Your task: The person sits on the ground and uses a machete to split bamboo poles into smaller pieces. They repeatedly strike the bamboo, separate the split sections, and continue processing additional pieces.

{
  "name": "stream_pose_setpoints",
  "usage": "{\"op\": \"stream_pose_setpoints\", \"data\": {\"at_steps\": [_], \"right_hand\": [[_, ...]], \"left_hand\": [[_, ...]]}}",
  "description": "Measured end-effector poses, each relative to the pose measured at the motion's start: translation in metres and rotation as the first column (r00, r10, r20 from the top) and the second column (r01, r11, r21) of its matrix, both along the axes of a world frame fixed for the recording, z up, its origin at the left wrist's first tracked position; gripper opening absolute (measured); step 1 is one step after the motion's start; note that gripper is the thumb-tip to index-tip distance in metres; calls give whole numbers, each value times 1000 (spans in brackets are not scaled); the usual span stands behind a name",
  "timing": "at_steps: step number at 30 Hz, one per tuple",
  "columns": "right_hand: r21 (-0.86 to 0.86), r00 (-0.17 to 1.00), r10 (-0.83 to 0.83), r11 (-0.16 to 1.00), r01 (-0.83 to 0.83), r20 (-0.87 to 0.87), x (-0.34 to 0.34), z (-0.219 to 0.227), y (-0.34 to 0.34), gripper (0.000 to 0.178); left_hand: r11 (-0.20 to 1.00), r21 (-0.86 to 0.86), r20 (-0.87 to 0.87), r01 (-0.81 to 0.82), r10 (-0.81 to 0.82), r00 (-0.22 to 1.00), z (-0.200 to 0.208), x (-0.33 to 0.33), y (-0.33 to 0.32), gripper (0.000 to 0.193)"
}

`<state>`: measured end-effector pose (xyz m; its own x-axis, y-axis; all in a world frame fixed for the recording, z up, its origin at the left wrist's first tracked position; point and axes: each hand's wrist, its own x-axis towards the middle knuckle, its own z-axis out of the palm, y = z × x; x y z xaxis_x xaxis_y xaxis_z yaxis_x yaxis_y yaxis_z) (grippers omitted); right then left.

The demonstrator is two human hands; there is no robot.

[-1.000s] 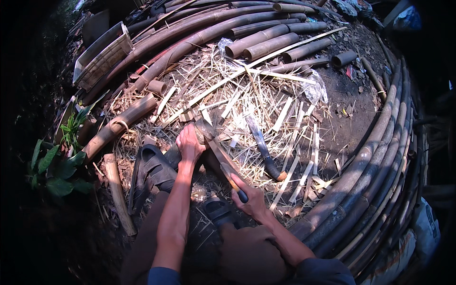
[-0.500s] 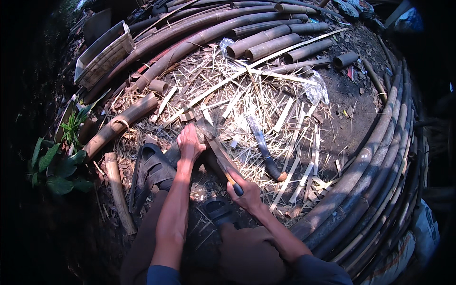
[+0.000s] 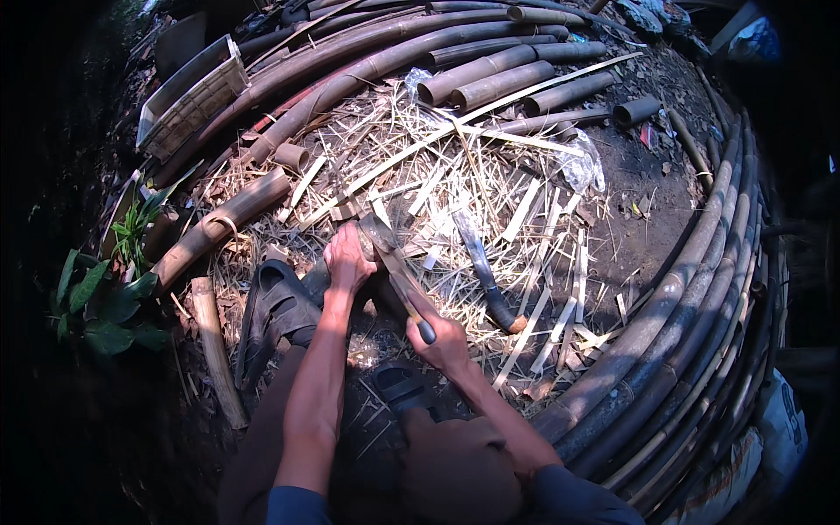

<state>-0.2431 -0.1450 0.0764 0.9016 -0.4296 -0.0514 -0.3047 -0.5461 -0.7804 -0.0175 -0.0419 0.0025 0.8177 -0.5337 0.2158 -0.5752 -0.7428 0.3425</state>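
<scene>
Many poles, strips (scattered) — left hand grasping bamboo, right hand clasping tool

Single fisheye view from the wearer's head, left side, directed steeply downward over the bare left hand and bare right hand, reaching far, long, brown bamboo poles.

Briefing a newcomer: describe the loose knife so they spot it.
Start at the poles curving down the right. Left of them, the knife lies on the shavings among pale strips, beyond the right hand. Unlike the strips, it has a thick dark handle with an orange-brown end.
</scene>
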Motion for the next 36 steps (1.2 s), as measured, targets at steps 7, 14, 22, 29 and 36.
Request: {"op": "stream_pose_setpoints", "data": {"at_steps": [7, 14, 22, 29, 36], "right_hand": [[98, 999, 20, 995, -17, -31, -71, 23, 0, 54], [59, 996, 6, 998, -11, 85, -9, 10, -8, 50], [114, 997, 27, 993, -35, 76, -99, 21, 0, 56], [24, 999, 22, 999, -21, -43, -1, -6, -5, 54], [126, 1000, 25, 992, -23, -15, -75, 28, 0, 54]], "left_hand": [[998, -52, -33, -22, 20, 999, -3, -1, 10, 88], [1000, -3, -26, -2, 2, 1000, 0, 2, 1, 84], [999, 12, -37, -30, 30, 999, -4, 5, 22, 91], [1000, -29, -41, 7, -9, 999, -4, 8, 3, 85], [998, -43, -83, -40, 37, 996, -3, 5, 14, 92]]}}
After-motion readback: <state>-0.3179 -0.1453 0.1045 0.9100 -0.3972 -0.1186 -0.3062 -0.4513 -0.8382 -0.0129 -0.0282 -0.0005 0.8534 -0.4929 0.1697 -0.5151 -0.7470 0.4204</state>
